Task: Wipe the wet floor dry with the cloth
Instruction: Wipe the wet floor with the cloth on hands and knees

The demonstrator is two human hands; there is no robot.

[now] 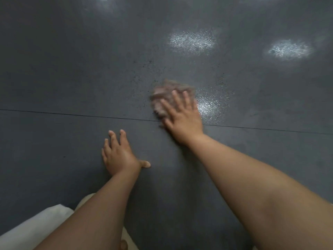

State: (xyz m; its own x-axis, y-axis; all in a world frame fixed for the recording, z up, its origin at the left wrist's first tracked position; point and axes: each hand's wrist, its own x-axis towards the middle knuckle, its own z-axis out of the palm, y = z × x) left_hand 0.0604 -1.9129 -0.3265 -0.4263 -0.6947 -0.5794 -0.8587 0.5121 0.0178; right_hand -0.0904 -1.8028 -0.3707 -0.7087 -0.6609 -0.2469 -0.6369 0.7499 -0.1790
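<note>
A crumpled pinkish-grey cloth (166,95) lies on the dark grey floor (72,78), blurred by motion. My right hand (182,115) presses flat on the cloth with spread, straight fingers. Just right of the cloth a wet patch (210,107) glistens on the floor. My left hand (119,153) rests flat on the floor nearer to me, fingers spread, holding nothing.
A thin seam (81,115) runs across the floor from left to right under my right hand. Two bright shiny patches (192,41) (289,49) show farther away. A pale fabric edge (27,230) sits at the bottom left by my arm.
</note>
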